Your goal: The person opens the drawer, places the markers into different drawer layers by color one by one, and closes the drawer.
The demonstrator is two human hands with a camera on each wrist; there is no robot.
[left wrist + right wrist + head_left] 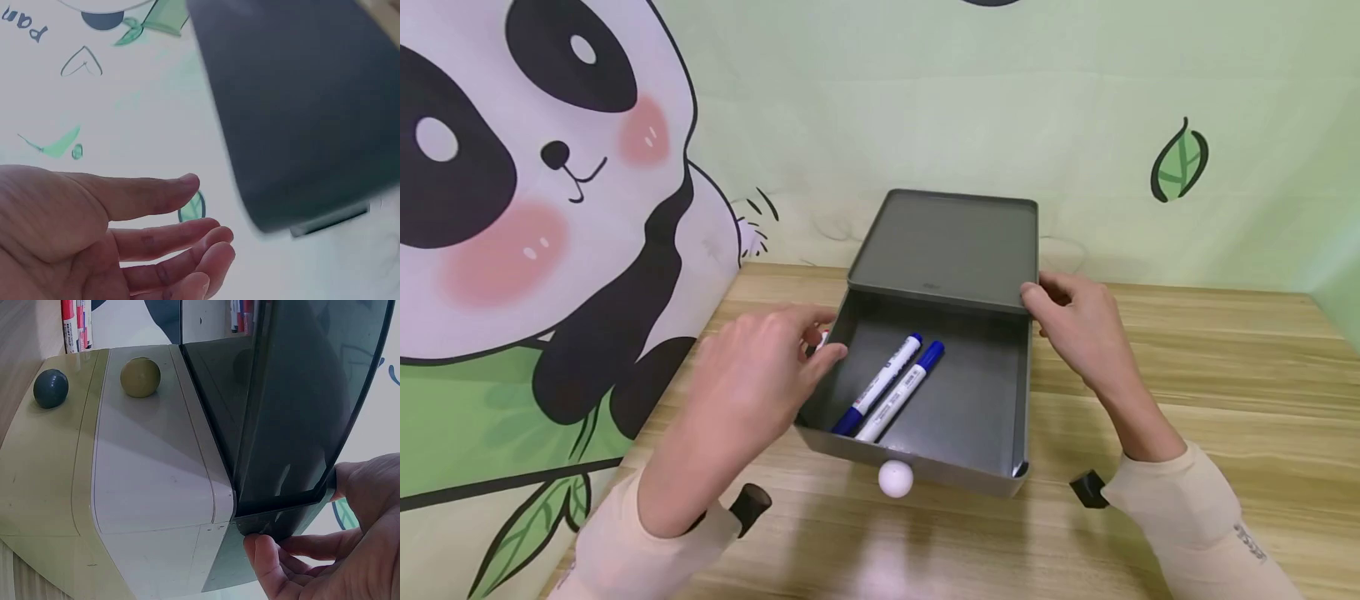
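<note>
A stacked desktop drawer unit (951, 242) with a grey tray-like top stands in the middle of the head view. Its grey top drawer (977, 392) is pulled out toward me, with a white round knob (896, 479) in front. Two blue-capped white markers (891, 392) lie side by side inside, toward the left. My right hand (1078, 329) grips the unit's top right front corner, thumb on the edge, fingers along the side. My left hand (760, 367) is beside the drawer's left wall; the left wrist view shows its fingers (169, 240) loosely extended, holding nothing.
Below the grey drawer, the right wrist view shows a white drawer (153, 450) with a yellow knob and a yellowish drawer (47, 456) with a dark knob. Red-and-white markers (76, 325) appear past them. A wooden table (1187, 375) and panda-print cloth (587, 167) surround the unit.
</note>
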